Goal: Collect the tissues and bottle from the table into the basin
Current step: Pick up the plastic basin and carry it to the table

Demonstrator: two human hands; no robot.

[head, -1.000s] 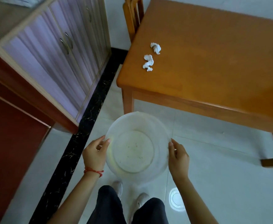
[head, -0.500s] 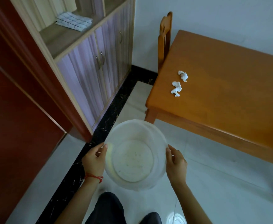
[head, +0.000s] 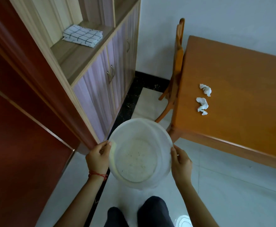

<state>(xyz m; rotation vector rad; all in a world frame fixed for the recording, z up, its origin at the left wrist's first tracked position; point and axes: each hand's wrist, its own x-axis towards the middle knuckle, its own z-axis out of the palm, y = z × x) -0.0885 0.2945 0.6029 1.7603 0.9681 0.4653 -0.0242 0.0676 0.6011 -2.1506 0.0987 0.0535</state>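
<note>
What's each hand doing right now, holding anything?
Left hand: closed on the left rim of the round white plastic basin.
Right hand: closed on the basin's right rim.

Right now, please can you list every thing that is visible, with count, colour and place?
basin: one, translucent white, empty, held over the floor
tissues: two, white, crumpled, on the table near its left edge
bottle: none in view
table: one, orange wood, right
chair: one, orange wood, against the table's left side
cabinet: one, pale wood with lilac doors, left
cloth: one, white with dark checks, on the cabinet shelf
left hand: on the basin's left rim
right hand: on its right rim
</note>
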